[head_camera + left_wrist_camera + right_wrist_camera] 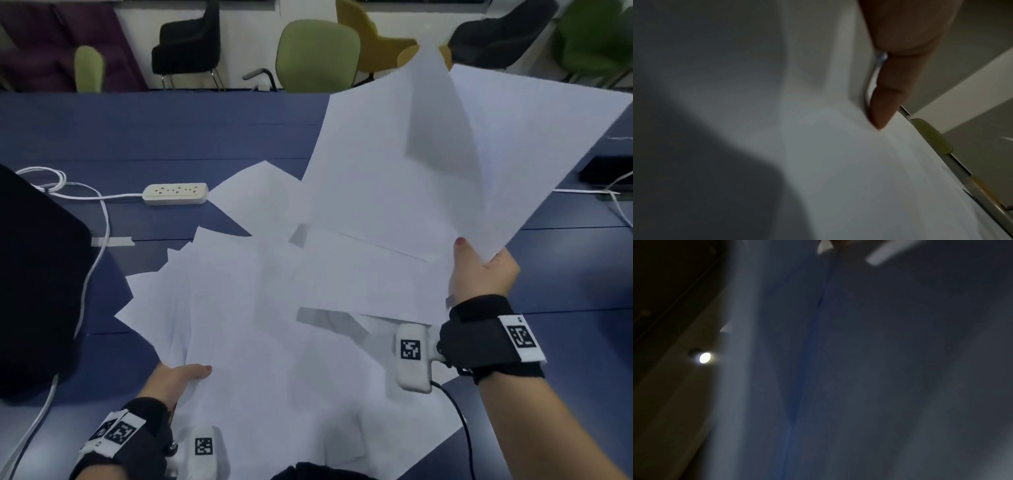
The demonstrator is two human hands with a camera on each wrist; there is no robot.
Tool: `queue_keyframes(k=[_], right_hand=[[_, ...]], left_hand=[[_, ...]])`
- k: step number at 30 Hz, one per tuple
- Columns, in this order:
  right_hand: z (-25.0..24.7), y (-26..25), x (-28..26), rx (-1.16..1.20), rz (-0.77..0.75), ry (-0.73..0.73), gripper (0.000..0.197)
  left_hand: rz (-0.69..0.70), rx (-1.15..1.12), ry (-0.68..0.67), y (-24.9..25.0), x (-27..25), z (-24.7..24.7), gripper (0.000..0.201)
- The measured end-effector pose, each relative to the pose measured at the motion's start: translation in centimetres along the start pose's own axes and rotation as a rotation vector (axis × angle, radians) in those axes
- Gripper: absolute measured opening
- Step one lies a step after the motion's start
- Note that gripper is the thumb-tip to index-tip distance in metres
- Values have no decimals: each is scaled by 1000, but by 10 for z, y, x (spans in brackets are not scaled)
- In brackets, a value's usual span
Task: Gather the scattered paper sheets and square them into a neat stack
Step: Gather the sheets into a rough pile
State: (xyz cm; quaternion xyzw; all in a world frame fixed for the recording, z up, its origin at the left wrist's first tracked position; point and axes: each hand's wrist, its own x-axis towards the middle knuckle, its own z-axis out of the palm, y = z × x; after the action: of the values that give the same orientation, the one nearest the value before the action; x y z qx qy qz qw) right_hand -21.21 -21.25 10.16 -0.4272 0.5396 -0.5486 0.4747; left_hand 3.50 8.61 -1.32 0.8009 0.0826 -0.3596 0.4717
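Observation:
Several white paper sheets [267,308] lie fanned and overlapping on the blue table [137,137]. My right hand [479,267] pinches the near corner of a few lifted sheets [428,164], held tilted up above the pile at the right. My left hand [178,377] grips the near left edge of the pile, thumb on top and fingers hidden under the paper. The left wrist view shows one finger [885,100] against the underside of the paper [818,146]. Dim, blurred paper [859,369] fills the right wrist view.
A white power strip [175,194] with its cable [102,219] lies at the left rear. A dark chair back [37,274] stands close at the left. Another cable [616,195] and a dark device [609,171] are at the right edge. Chairs [317,54] line the table's far side.

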Motion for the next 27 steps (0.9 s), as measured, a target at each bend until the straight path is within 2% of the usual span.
queue_keyframes(k=[3,6,10,13,15,19,21,23,27], right_hand=[[-1,4,-4,-5,31,-39,9],[-4,14,-17,-69,39,-138,13],[-19,52,-41,-169,216,-331,19],[-35,73,-49,-283,292,-451,22],[-42,80,-49,-325,334,-510,21],[-50,93,-47,-485,481,-686,20],[-48,92,-51,-558,518,-786,25],[-41,88,-59,-603,486,-848,21],[-22,86,-82,-663,404,-1014,22]], left_hand=[[-13,45,0,-1,0,-2,79],[-57,59,-38,5,-7,-2,48],[-72,41,-83,6,-11,-1,45],[-50,-20,-159,12,-23,1,16],[-56,-154,-200,18,-29,2,20],[-62,-341,-199,16,-24,-2,28],[-81,-220,-204,12,-23,3,48],[-43,-129,-157,6,-22,9,65],[-7,-12,-207,3,-25,22,73]])
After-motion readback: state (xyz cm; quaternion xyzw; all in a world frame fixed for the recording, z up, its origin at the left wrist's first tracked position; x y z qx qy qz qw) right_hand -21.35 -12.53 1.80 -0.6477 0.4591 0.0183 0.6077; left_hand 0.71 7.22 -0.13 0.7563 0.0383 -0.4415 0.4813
